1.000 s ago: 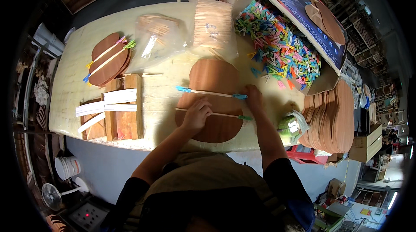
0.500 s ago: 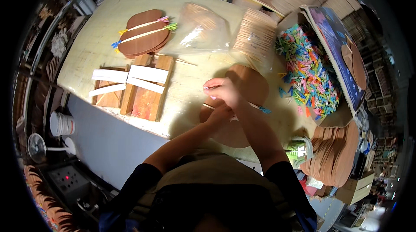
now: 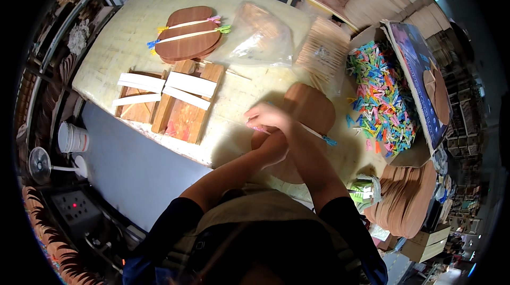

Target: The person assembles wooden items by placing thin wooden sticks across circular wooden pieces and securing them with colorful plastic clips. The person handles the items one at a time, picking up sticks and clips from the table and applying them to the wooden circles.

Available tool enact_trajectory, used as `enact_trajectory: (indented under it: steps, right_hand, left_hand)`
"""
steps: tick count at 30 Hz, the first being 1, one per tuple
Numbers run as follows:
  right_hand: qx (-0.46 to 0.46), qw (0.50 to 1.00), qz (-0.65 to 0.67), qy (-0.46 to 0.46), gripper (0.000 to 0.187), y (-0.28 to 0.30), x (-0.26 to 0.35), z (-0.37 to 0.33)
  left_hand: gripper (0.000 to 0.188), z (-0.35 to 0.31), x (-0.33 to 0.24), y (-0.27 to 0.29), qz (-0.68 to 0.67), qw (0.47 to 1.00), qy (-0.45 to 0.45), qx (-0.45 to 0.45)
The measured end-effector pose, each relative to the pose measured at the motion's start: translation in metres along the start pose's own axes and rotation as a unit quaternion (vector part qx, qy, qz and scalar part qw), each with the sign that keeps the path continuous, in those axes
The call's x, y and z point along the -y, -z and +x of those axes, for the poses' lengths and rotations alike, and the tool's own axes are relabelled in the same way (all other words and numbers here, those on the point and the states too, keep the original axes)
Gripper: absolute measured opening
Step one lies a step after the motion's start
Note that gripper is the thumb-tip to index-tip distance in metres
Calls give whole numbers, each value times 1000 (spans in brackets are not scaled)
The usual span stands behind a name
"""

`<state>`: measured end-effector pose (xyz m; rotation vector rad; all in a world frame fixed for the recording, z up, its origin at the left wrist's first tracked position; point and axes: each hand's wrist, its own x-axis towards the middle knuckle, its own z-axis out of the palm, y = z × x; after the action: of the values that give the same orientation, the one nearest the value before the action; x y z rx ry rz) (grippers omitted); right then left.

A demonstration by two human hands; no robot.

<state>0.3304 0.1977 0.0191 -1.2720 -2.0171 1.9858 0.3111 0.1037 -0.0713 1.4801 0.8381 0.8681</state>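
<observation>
A brown thin wooden board (image 3: 311, 107) with a narrowed waist lies before me. A pale stick (image 3: 312, 131) crosses its waist, with a blue mini clothespin (image 3: 329, 140) at the right end. My right hand (image 3: 268, 116) reaches across to the board's left side, its fingers closed on a pink mini clothespin (image 3: 258, 128) near where the stick's line meets the edge. Under the right wrist, my left hand (image 3: 275, 147) rests over the board's waist. Its fingers are mostly hidden by the right forearm.
An open box of colourful mini clothespins (image 3: 382, 99) stands at right, above stacked brown boards (image 3: 404, 200). Wooden sticks (image 3: 323, 48) and a plastic bag (image 3: 260, 35) lie at the back. Clipped boards (image 3: 188, 32) and wooden frames with white strips (image 3: 188, 85) sit at left.
My right hand has lowered toward the board's left edge with the pink mini clothespin. My left hand stays over the board's waist. The whole view has shifted slightly.
</observation>
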Motion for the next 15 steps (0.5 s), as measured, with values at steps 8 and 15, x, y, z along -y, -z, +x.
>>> enact_trajectory:
  steps: [8, 15]
  right_hand:
    - [-457, 872, 167, 54, 34, 30, -44, -178]
    - [-521, 794, 295, 106, 40, -21, -93, -248]
  left_hand:
    - [28, -92, -78, 47, 166, 948, 75, -263]
    - [37, -111, -38, 60, -400, 859, 314, -59]
